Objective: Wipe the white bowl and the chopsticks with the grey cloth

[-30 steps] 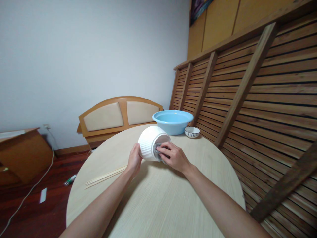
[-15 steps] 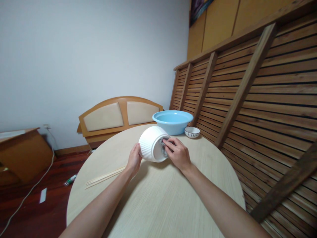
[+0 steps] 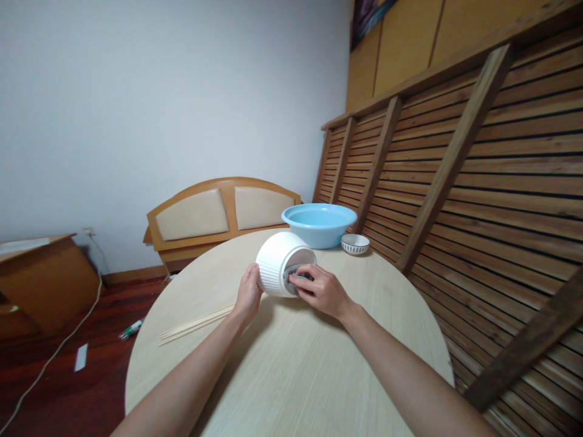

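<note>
A white ribbed bowl (image 3: 274,262) is held on its side over the round table, its round underside turned to the right. My left hand (image 3: 248,294) grips it at the left edge, fingers partly hidden behind it. Pinched in my right hand (image 3: 324,294) is a grey scouring pad (image 3: 290,280), pressed against the lower part of the bowl's underside. Several pale chopsticks (image 3: 197,326) lie on the table to the left, partly covered by my left forearm.
At the table's (image 3: 296,376) far side stands a light blue basin (image 3: 319,237). Close by on its right sits a small patterned bowl (image 3: 355,244). A slatted wooden panel (image 3: 455,212) leans along the right. Behind is a headboard (image 3: 191,215).
My right hand has moved the grey scouring pad down and to the left across the bowl's underside. The left hand keeps its grip, and the bowl stays nearly in place.
</note>
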